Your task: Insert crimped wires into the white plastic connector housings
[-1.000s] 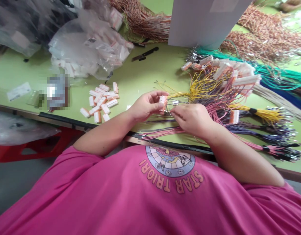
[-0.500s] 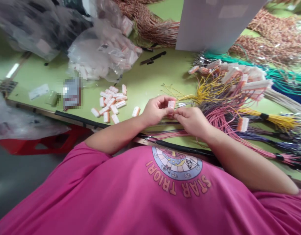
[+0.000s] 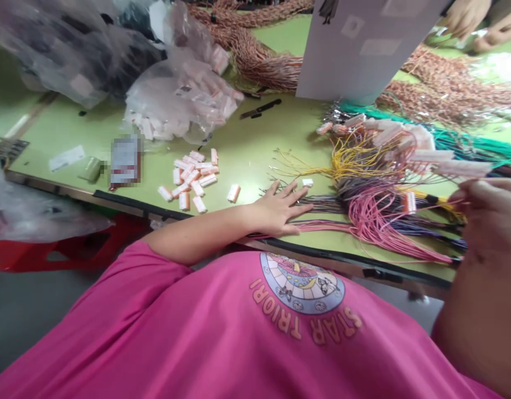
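My left hand lies flat with fingers spread over the dark and pink wires near the bench's front edge. At the far right, my right hand is raised with thumb and fingers pinched together, and a thin pink wire runs to its fingertips. Close above it, a pile of white-and-orange connectors sits on the wire bundles. Yellow wires fan out in front of that pile. A small white piece lies just beyond my left fingertips. One connector rests on the pink and purple wires.
Loose connectors lie left of my left hand, with one connector apart. Behind are a plastic bag of connectors and a black knife. A grey panel stands at the back. Another person's hands work at upper right.
My hands have parted from around a connector. The left has opened flat onto the wires; the right has swung far right and up. The other person's hands have come into view.
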{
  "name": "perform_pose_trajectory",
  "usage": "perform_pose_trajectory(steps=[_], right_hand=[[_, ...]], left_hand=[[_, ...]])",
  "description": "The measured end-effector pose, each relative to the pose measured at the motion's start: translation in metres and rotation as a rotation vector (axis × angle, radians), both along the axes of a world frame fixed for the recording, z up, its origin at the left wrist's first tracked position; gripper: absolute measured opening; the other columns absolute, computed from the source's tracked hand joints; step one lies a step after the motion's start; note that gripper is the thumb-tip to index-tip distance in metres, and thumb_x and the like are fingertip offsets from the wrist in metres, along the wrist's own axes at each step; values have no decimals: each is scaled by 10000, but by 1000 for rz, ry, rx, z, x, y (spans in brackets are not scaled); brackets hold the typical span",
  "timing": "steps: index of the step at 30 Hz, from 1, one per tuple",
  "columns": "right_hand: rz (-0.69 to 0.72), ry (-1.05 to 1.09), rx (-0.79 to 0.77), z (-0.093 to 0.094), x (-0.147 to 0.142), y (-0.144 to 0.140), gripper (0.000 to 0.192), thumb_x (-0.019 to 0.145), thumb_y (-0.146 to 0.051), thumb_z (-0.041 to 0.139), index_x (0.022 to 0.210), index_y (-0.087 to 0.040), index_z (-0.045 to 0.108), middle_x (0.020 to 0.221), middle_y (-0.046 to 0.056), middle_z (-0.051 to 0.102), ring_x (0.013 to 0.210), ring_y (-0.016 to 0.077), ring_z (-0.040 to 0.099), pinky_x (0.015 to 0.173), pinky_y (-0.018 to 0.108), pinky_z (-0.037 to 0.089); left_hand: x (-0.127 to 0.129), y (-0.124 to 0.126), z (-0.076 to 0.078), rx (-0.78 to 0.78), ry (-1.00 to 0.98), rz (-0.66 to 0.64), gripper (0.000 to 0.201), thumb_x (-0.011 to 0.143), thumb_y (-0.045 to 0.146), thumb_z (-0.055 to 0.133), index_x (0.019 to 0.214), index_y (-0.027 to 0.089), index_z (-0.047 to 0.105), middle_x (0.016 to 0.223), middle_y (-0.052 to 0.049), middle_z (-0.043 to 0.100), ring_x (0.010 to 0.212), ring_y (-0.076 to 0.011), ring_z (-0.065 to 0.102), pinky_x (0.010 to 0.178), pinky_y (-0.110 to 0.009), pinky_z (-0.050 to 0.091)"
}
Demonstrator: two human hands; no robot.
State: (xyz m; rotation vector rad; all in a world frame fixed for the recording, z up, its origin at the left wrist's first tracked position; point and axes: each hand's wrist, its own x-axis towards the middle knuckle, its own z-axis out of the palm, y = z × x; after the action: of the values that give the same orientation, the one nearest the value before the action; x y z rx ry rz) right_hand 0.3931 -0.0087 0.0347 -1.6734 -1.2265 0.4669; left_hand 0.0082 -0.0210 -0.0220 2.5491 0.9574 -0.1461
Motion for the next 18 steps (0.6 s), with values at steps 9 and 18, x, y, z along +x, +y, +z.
perform_pose_trajectory(steps=[9,18], right_hand=[[-5,-982,-652,-29,-35,-5,476,894,-511,464,1046,-207,799,937,195,746,737,283,617,610,390,325],[175,-786,-724,58,-45,-1,347,770,-436,700,510,-228,601,489,8,467,544,170,445,607,357,343]], left_hand=[[-13,-1,35,-30,97,5,791,919,579,524,1608,313,241,1719,-70,-17,1578,-400,33,1243,-632,111],[-115,2,55,68,339,683,515,935,558,439,1244,189,624,1296,-155,639,1141,-328,619,885,-422,487]])
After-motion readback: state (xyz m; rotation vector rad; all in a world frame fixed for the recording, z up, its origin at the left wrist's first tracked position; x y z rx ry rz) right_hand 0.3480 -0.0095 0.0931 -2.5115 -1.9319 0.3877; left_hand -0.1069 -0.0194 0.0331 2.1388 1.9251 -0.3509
